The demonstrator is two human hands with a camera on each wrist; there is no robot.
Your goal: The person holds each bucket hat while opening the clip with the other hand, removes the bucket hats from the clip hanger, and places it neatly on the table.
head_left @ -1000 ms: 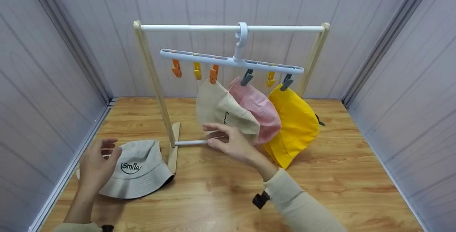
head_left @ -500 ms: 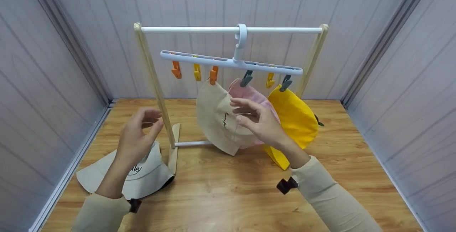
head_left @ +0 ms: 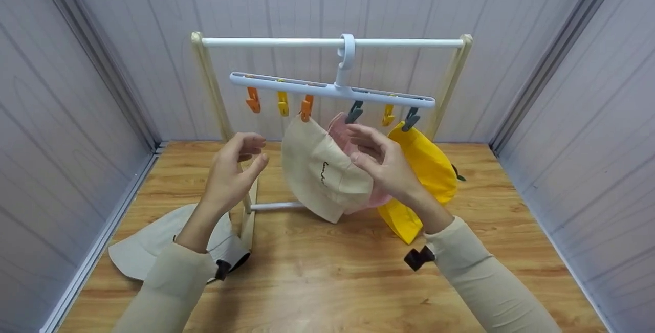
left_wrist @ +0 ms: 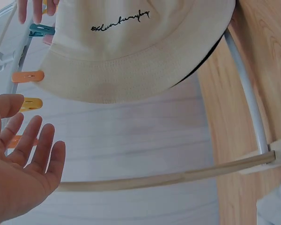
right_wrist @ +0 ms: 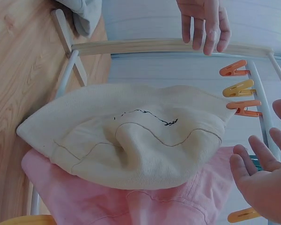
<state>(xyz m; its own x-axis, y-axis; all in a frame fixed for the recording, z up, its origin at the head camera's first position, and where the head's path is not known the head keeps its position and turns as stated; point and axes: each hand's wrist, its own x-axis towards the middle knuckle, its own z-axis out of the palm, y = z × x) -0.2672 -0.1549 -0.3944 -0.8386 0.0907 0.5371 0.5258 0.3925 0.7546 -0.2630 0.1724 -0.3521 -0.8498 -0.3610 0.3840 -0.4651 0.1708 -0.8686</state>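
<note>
My left hand (head_left: 233, 172) is raised at the left of the rack, fingers loosely bent, holding nothing. My right hand (head_left: 386, 167) hovers in front of the hanging hats, likewise with nothing in it. Between the hands hangs a cream bucket hat (head_left: 317, 169) with black script, its brim caught in an orange clip (head_left: 307, 108). Behind it a pink hat (head_left: 340, 131), partly covered, hangs from a dark grey-green clip (head_left: 354, 112). A yellow hat (head_left: 427, 164) hangs at the right from another dark clip (head_left: 411, 119). All the clips belong to a pale blue hanger (head_left: 286, 85).
The hanger hooks over the white rail (head_left: 271, 42) of a wooden-legged rack. A light grey bucket hat (head_left: 143, 243) lies on the wood-look floor (head_left: 327, 282) at the left, partly behind my left forearm. More orange and yellow clips hang unused. Panel walls enclose three sides.
Both hands have risen. The left moved up and right from beside the grey hat to near the hanger's left half; the right moved up and right across the cream hat.
</note>
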